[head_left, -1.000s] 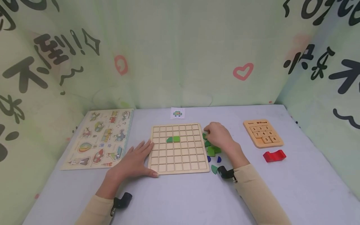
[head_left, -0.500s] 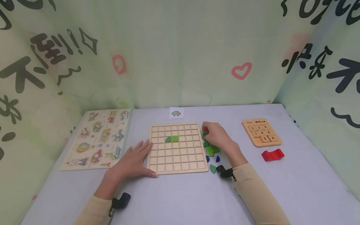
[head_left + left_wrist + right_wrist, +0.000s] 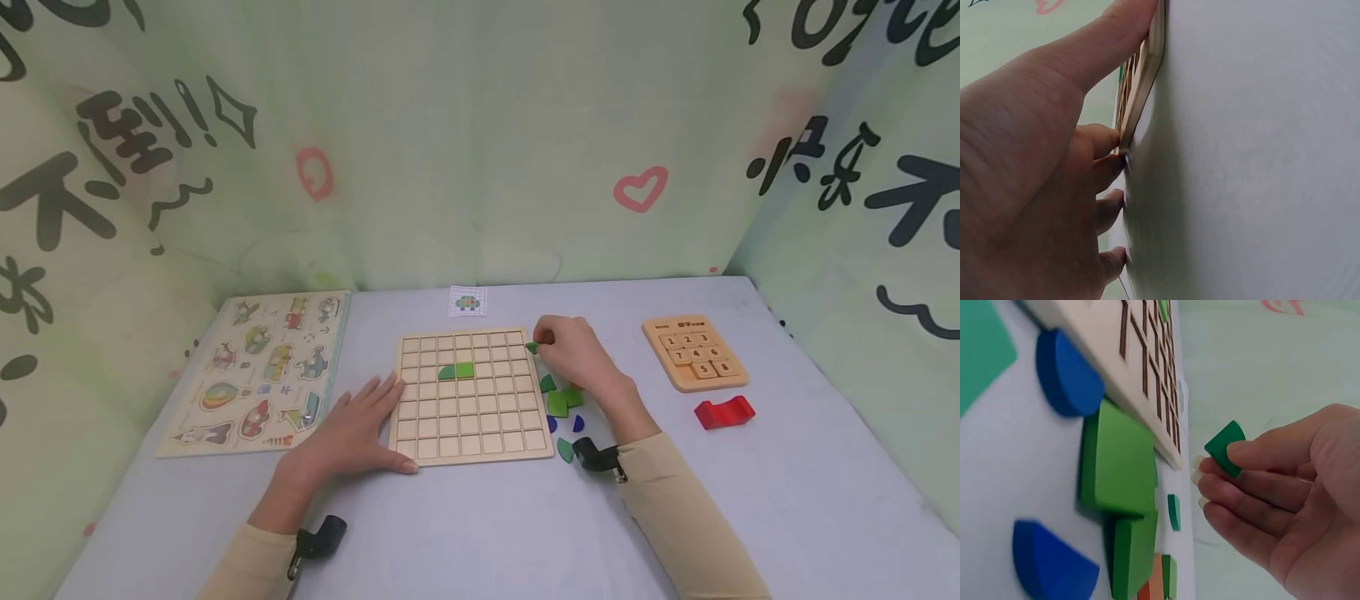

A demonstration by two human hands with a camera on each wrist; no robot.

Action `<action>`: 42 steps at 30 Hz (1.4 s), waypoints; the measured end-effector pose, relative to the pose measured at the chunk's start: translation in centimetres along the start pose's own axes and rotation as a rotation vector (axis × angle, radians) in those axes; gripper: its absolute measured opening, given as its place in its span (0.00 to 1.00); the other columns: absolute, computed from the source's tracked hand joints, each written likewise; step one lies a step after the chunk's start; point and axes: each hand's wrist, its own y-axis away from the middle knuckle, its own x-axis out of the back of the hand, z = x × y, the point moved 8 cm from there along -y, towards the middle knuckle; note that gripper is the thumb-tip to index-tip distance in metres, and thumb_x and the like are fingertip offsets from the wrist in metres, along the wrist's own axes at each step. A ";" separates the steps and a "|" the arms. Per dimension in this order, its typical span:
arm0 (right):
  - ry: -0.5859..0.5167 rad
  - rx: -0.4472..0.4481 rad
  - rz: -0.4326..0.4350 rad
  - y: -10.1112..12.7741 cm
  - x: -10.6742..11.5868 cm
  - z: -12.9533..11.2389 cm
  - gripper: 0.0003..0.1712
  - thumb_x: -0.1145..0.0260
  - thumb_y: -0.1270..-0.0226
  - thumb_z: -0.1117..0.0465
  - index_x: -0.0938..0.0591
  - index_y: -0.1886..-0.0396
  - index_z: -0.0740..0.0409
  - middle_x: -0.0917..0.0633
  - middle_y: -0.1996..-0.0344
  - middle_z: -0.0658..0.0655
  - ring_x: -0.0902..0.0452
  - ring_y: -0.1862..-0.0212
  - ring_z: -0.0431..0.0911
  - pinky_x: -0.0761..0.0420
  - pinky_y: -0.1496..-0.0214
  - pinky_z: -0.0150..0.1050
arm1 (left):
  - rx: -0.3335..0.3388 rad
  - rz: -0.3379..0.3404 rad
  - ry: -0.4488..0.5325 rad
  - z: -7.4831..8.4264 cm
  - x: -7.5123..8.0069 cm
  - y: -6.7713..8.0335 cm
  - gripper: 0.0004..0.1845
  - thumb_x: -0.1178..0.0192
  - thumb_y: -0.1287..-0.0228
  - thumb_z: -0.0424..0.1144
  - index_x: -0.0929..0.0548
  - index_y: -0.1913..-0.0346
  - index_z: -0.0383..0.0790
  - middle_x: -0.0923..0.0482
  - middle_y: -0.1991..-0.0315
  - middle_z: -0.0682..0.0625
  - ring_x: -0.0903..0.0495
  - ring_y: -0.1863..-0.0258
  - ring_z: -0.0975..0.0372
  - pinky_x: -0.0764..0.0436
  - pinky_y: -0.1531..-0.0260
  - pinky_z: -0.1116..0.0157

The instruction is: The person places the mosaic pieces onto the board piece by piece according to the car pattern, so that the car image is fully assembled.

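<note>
Step in hand, as judged: seating a small piece into a cell of the wooden grid board [image 3: 471,396]. To do it well, the piece should be turned to match the cell outline while in the air, lowered flat, and released only once it drops below the dividers; the board should be kept from sliding meanwhile.

Nearest: the left hand [image 3: 352,433] is lying flat on the table [image 3: 487,525], fingers straight and spread, thumb running along the board's front edge near its left corner. The left wrist view is showing the fingertips [image 3: 1110,140] pressing against the board's side; nothing is being gripped.

Beside the board's right edge, loose pieces are lying on the table: green pieces [image 3: 558,402], blue half-rounds [image 3: 1063,372] and one orange piece, mostly hidden.

Farther: the right hand [image 3: 573,354] is hovering at the board's far right corner, pinching a small dark green piece [image 3: 1225,447] between thumb and forefinger [image 3: 1254,450], the gap only as wide as the piece. The other fingers are curling loosely beneath. The piece is clear of both board and table.

Two green pieces [image 3: 456,371] are already sitting in adjoining cells.
</note>
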 end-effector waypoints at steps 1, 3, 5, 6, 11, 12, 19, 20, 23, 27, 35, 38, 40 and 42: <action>-0.017 0.006 0.004 -0.1 -0.1 -0.2 0.07 0.38 0.33 0.65 0.15 0.61 0.57 0.13 0.61 0.57 0.22 0.59 0.50 0.19 0.56 0.43 | 0.002 0.001 -0.001 -0.1 0.0 0.0 0.69 0.29 0.63 0.74 0.48 0.21 0.42 0.54 0.19 0.47 0.55 0.19 0.46 0.52 0.25 0.36; -0.055 0.020 0.003 -0.3 -0.5 -0.7 0.05 0.37 0.35 0.66 0.15 0.63 0.58 0.14 0.63 0.56 0.23 0.61 0.49 0.20 0.58 0.41 | 0.005 0.001 -0.006 -0.2 -0.1 0.0 0.69 0.30 0.63 0.74 0.48 0.20 0.43 0.54 0.19 0.47 0.55 0.19 0.46 0.52 0.25 0.37; -0.087 0.040 -0.001 -0.5 -0.9 -1.3 0.04 0.35 0.36 0.67 0.15 0.65 0.58 0.14 0.66 0.56 0.23 0.62 0.48 0.21 0.59 0.39 | 0.005 0.001 -0.007 -0.3 -0.1 0.0 0.69 0.30 0.63 0.75 0.48 0.20 0.43 0.54 0.19 0.47 0.55 0.19 0.46 0.52 0.25 0.37; -0.098 0.054 -0.004 -0.6 -1.2 -1.7 0.04 0.35 0.36 0.67 0.14 0.66 0.59 0.14 0.67 0.56 0.23 0.63 0.48 0.22 0.60 0.39 | 0.006 0.000 -0.007 -0.4 -0.2 0.0 0.69 0.30 0.63 0.75 0.48 0.20 0.43 0.54 0.19 0.47 0.55 0.19 0.46 0.52 0.25 0.37; -0.114 0.109 -0.028 -0.9 -3.0 -3.3 0.04 0.34 0.36 0.69 0.15 0.65 0.59 0.15 0.69 0.56 0.24 0.66 0.47 0.23 0.63 0.37 | 0.004 0.002 -0.010 -0.5 -0.3 -0.2 0.70 0.31 0.63 0.77 0.49 0.20 0.44 0.54 0.18 0.48 0.56 0.19 0.47 0.52 0.25 0.37; -0.114 0.113 -0.031 -1.0 -3.3 -3.6 0.04 0.34 0.36 0.69 0.15 0.65 0.59 0.15 0.70 0.55 0.25 0.66 0.47 0.24 0.64 0.37 | 0.004 0.002 -0.011 -0.5 -0.3 -0.2 0.70 0.32 0.63 0.77 0.49 0.20 0.44 0.54 0.18 0.48 0.56 0.19 0.47 0.52 0.25 0.37; -0.045 0.121 -0.061 -1.2 -5.3 -4.9 0.03 0.34 0.36 0.69 0.15 0.67 0.59 0.16 0.71 0.54 0.26 0.68 0.46 0.24 0.65 0.36 | -0.006 0.003 -0.011 -0.1 -0.2 -0.4 0.70 0.31 0.63 0.76 0.49 0.20 0.44 0.54 0.18 0.48 0.56 0.19 0.47 0.52 0.25 0.37; -0.027 0.121 -0.067 -1.1 -5.5 -5.1 0.03 0.34 0.36 0.68 0.15 0.68 0.59 0.15 0.71 0.53 0.26 0.68 0.46 0.24 0.64 0.36 | -0.005 0.002 -0.010 -0.1 -0.2 -0.4 0.70 0.31 0.63 0.76 0.49 0.20 0.44 0.54 0.18 0.48 0.56 0.19 0.47 0.52 0.25 0.37; 0.033 0.129 -0.084 -0.8 -5.8 -5.6 0.05 0.34 0.35 0.67 0.15 0.71 0.57 0.15 0.71 0.52 0.25 0.69 0.45 0.23 0.64 0.37 | -0.002 -0.004 -0.013 -0.1 -0.1 -0.3 0.70 0.31 0.63 0.76 0.50 0.20 0.44 0.55 0.18 0.48 0.56 0.19 0.47 0.53 0.24 0.37; 0.076 0.145 -0.124 -0.7 -6.0 -5.9 0.07 0.34 0.35 0.66 0.13 0.73 0.56 0.14 0.70 0.52 0.25 0.69 0.45 0.22 0.63 0.37 | 0.003 -0.006 -0.016 -0.2 -0.1 -0.2 0.70 0.31 0.63 0.75 0.49 0.20 0.43 0.54 0.19 0.47 0.56 0.19 0.46 0.52 0.25 0.36; 0.072 0.057 -0.070 -1.3 -3.4 -3.5 0.13 0.39 0.32 0.66 0.12 0.53 0.60 0.13 0.53 0.60 0.19 0.51 0.52 0.17 0.49 0.48 | 0.002 -0.005 -0.011 -0.3 -0.1 -0.2 0.69 0.31 0.62 0.75 0.49 0.20 0.43 0.54 0.19 0.47 0.56 0.19 0.47 0.53 0.24 0.37; 0.081 0.003 -0.035 -1.6 -2.2 -1.9 0.17 0.43 0.31 0.68 0.15 0.47 0.62 0.15 0.48 0.63 0.20 0.45 0.56 0.17 0.45 0.52 | -0.001 -0.002 -0.013 -0.2 -0.1 -0.2 0.69 0.30 0.62 0.75 0.49 0.20 0.43 0.54 0.19 0.46 0.56 0.19 0.46 0.53 0.25 0.37; 0.091 -0.023 -0.025 -1.7 -1.6 -0.9 0.19 0.45 0.31 0.69 0.17 0.44 0.64 0.17 0.45 0.64 0.22 0.40 0.58 0.19 0.41 0.54 | 0.005 -0.004 -0.012 -0.3 -0.1 -0.2 0.69 0.30 0.62 0.74 0.49 0.20 0.43 0.55 0.18 0.47 0.56 0.19 0.47 0.53 0.24 0.37; 0.107 -0.050 -0.019 -1.8 -1.2 0.1 0.21 0.47 0.31 0.70 0.18 0.41 0.65 0.18 0.43 0.64 0.23 0.38 0.59 0.21 0.38 0.54 | 0.005 -0.004 -0.012 -0.2 -0.1 -0.2 0.69 0.30 0.62 0.74 0.49 0.20 0.43 0.55 0.19 0.47 0.56 0.19 0.47 0.53 0.24 0.37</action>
